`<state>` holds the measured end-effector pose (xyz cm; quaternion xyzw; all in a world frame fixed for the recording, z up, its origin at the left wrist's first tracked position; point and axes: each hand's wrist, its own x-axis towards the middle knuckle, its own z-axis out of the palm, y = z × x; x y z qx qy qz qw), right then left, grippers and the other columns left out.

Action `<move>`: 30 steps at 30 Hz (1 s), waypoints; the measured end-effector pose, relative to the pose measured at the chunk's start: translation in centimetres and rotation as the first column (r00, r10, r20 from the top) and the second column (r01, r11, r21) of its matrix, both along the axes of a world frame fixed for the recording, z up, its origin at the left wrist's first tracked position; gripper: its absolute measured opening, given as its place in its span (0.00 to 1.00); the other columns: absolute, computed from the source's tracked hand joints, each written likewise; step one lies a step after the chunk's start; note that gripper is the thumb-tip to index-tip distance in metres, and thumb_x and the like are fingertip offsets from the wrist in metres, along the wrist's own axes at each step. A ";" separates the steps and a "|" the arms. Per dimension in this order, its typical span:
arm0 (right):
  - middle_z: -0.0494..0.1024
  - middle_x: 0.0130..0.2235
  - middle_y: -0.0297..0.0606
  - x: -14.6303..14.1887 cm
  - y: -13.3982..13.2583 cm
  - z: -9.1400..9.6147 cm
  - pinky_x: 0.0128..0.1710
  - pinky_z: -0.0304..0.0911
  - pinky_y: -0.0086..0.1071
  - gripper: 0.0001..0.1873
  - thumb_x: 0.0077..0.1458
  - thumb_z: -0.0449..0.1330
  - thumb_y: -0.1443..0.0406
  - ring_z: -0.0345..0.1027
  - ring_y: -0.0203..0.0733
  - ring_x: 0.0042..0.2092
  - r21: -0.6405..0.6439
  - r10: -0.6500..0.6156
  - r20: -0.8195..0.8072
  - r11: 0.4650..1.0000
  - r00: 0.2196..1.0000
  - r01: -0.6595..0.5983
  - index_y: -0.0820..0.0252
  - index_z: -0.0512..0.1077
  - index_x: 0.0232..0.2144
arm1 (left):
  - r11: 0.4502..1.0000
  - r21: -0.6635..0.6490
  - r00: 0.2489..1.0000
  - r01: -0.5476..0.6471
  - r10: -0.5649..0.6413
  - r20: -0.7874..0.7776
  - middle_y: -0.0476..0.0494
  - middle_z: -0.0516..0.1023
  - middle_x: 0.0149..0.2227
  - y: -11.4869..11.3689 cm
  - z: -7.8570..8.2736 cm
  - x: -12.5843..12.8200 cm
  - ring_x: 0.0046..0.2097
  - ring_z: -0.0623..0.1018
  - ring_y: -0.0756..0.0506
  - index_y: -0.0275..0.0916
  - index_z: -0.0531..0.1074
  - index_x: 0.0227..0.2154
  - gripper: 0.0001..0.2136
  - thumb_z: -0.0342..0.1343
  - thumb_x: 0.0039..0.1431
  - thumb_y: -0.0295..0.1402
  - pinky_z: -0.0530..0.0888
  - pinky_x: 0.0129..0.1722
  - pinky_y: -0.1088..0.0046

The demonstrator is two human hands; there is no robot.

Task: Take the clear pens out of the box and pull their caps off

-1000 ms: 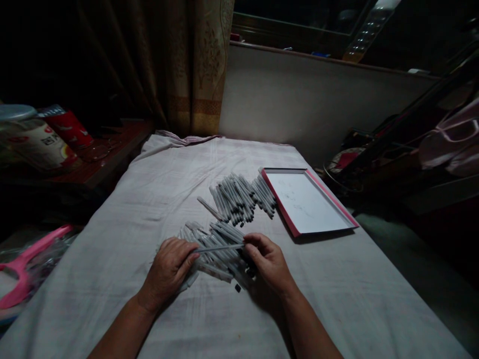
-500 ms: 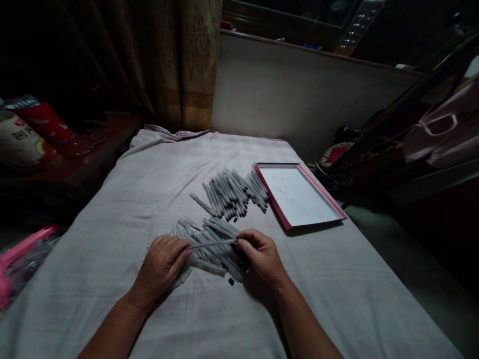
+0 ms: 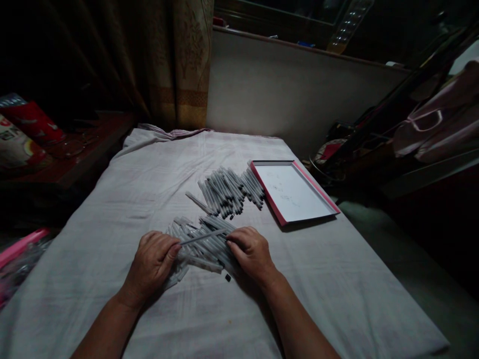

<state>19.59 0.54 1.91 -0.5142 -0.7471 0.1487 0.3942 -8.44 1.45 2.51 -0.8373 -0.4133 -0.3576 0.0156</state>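
Observation:
My left hand (image 3: 151, 259) is closed on one end of a slim, clear grey pen (image 3: 204, 237), which slants up to the right above the near pile of similar pens (image 3: 209, 252). Close to the pen's far end, my right hand (image 3: 250, 252) is pinched, thumb against fingers. Whatever lies in that pinch is too small and dark to name. A small black piece (image 3: 228, 277) lies on the cloth just below the near pile. Farther back is a second pile of pens (image 3: 224, 189), most with dark ends toward me.
A shallow red-edged box lid (image 3: 295, 194) with a white inside rests beside the far pile. A pale checked cloth (image 3: 337, 279) covers the table. At left, a side table (image 3: 93, 144) bears packages; a pink-rimmed container (image 3: 22, 247) stands below it.
The pen's right end has tilted up and come away from my right fingertips, while my left hand keeps its hold. The whole view has shifted slightly.

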 end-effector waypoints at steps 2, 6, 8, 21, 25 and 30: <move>0.83 0.35 0.39 0.1 -0.1 0.1 0.41 0.68 0.37 0.07 0.57 0.62 0.70 0.76 0.45 0.39 0.000 -0.002 0.070 1.000 0.998 0.002 0.54 0.80 0.33 | 1.000 0.009 1.000 0.010 -0.010 0.002 0.49 0.78 0.30 0.0 0.1 0.0 0.33 0.76 0.46 0.41 0.73 0.36 0.10 0.48 0.70 0.33 0.68 0.44 0.65; 0.83 0.34 0.39 0.4 -0.2 0.5 0.41 0.68 0.37 0.06 0.57 0.62 0.68 0.76 0.45 0.39 -0.006 -0.002 0.076 1.000 0.997 0.003 0.55 0.80 0.33 | 1.000 0.018 1.000 0.018 -0.018 0.000 0.48 0.78 0.30 0.0 0.1 0.0 0.34 0.76 0.46 0.40 0.73 0.37 0.09 0.49 0.70 0.32 0.68 0.44 0.65; 0.83 0.35 0.40 0.4 -0.3 0.8 0.42 0.69 0.37 0.06 0.59 0.61 0.66 0.76 0.45 0.39 0.002 -0.007 -0.002 1.000 1.000 0.007 0.56 0.80 0.33 | 1.000 0.015 1.000 0.025 -0.025 0.007 0.48 0.78 0.31 0.0 0.0 0.0 0.34 0.76 0.46 0.40 0.73 0.37 0.08 0.49 0.69 0.32 0.69 0.45 0.65; 0.81 0.27 0.37 -0.6 -0.3 1.1 0.27 0.64 0.30 0.09 0.50 0.64 0.60 0.71 0.38 0.27 -0.353 -0.178 -0.533 0.935 0.827 -0.026 0.59 0.81 0.27 | 0.998 -0.017 0.998 0.063 -0.063 -0.012 0.48 0.78 0.32 0.0 -0.7 0.2 0.36 0.76 0.45 0.42 0.72 0.41 0.06 0.51 0.68 0.34 0.70 0.46 0.64; 0.79 0.24 0.37 -0.7 -0.2 1.2 0.25 0.62 0.29 0.11 0.47 0.65 0.59 0.66 0.36 0.24 -0.439 -0.250 -0.569 0.898 0.783 -0.032 0.60 0.81 0.26 | 0.998 -0.008 0.998 0.061 -0.061 -0.003 0.48 0.78 0.32 0.0 -0.7 0.3 0.36 0.76 0.45 0.42 0.72 0.40 0.06 0.50 0.68 0.34 0.70 0.46 0.64; 0.79 0.25 0.37 -0.5 -0.3 1.6 0.27 0.64 0.29 0.13 0.51 0.64 0.57 0.69 0.38 0.27 -0.403 -0.174 -0.568 0.911 0.805 -0.087 0.61 0.80 0.25 | 0.999 -0.032 0.999 0.040 -0.041 -0.002 0.48 0.79 0.32 -0.1 -0.6 0.2 0.37 0.77 0.45 0.43 0.73 0.41 0.07 0.51 0.68 0.35 0.71 0.46 0.64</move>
